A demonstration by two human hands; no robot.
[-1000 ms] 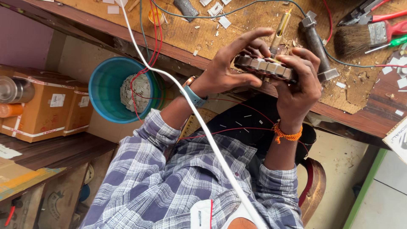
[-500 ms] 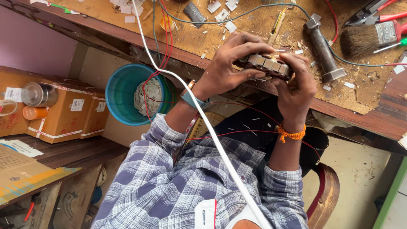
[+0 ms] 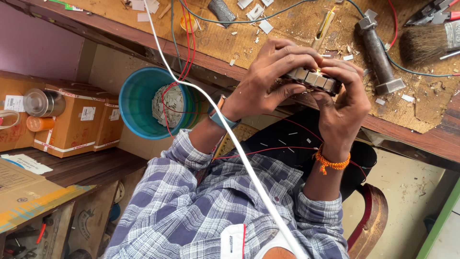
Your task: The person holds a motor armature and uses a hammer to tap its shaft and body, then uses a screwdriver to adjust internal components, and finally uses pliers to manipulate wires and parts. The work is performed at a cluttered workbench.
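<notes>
Segmented metal block (image 3: 314, 79) sits in the upper centre of the frame, over the table (image 3: 287, 38) edge, clamped between both hands. Left hand (image 3: 268, 79) grip closes on its left end; right hand (image 3: 342, 103) grip wraps its right end. Blue bucket (image 3: 139, 103) stands at left.

Left hand (image 3: 268, 79): raised, fingers curled in a closed grip.
Right hand (image 3: 342, 103): raised opposite, fingers curled likewise.
Forearms: bent upward, sleeves rolled.
</notes>
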